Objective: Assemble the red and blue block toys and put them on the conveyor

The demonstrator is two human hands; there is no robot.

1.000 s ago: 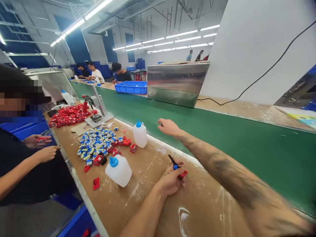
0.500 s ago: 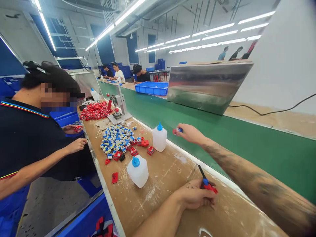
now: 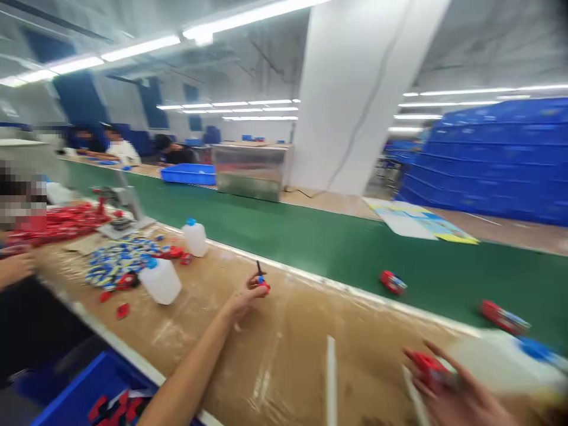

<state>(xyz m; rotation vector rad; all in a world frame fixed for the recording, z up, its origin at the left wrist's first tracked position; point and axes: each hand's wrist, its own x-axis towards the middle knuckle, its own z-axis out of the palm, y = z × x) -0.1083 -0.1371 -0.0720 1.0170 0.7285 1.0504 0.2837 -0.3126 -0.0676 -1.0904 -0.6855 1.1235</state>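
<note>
My left hand (image 3: 247,299) is closed over the work table, its fingers around a small red and blue plastic piece (image 3: 263,286). A thin black stick-like part juts up from between the same fingers. At the lower right, my right hand (image 3: 465,397) is smeared by motion, its fingers curled around a red plastic block (image 3: 429,368) with a pale side. Close beyond that hand is a translucent bottle (image 3: 492,361) with a blue cap. Two red assembled blocks, one nearer (image 3: 504,318) and one farther (image 3: 393,283), lie on the green belt.
Two white squeeze bottles, one in front (image 3: 162,283) and one behind (image 3: 195,239), stand left of my left hand. Past them are a pile of blue and white pieces (image 3: 113,260) and a red heap (image 3: 66,220). A white strip (image 3: 331,378) lies on the table (image 3: 288,355). A co-worker's arm (image 3: 15,269) is at far left.
The view has swung right. My right hand has moved from over the belt, where it held a small red and blue piece, to the table's right side. My left hand keeps its piece.
</note>
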